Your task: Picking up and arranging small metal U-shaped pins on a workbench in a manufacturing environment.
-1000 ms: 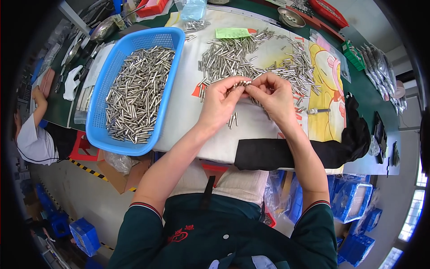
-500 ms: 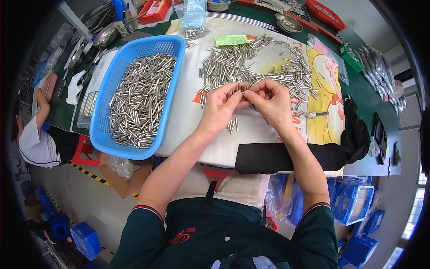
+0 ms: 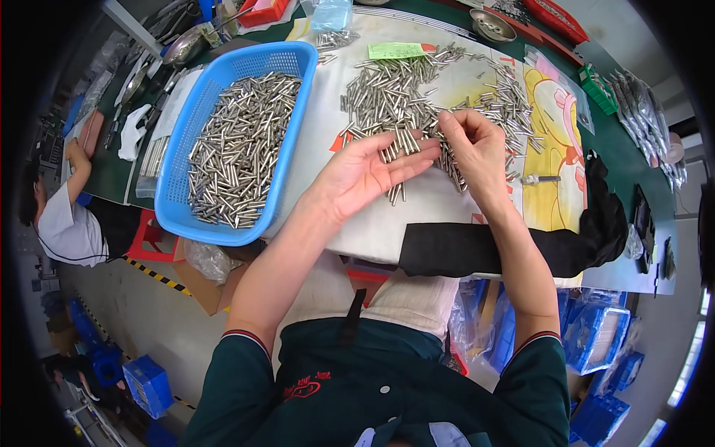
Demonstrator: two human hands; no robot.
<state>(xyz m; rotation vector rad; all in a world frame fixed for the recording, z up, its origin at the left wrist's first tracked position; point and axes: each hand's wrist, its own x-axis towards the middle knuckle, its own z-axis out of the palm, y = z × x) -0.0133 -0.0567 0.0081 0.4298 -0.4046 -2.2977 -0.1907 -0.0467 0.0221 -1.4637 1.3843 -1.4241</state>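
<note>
Palm up, my left hand [image 3: 365,175] stretches out its fingers, and a row of short metal pins [image 3: 401,144] lies across them. Just to the right, my right hand [image 3: 477,153] has its thumb and fingers drawn together over the edge of a loose pin pile [image 3: 387,97]. Whatever its fingertips hold, if anything, is too small to make out. More pins [image 3: 397,194] lie on the cloth right below my left fingers. At the left stands a blue plastic basket [image 3: 307,74] holding a great many similar pins.
A green paper slip [image 3: 396,50] lies on the far pile. Right of the pile are a small metal-and-black tool [image 3: 540,179] and a black sleeve-like cloth [image 3: 454,248] along the near edge. A metal bowl [image 3: 493,26] stands at the back. Another person [image 3: 71,223] sits far left.
My hands have parted: the left has turned palm up with pins on its fingers, and the right has shifted to the right and slightly away. The whole view has moved a little.
</note>
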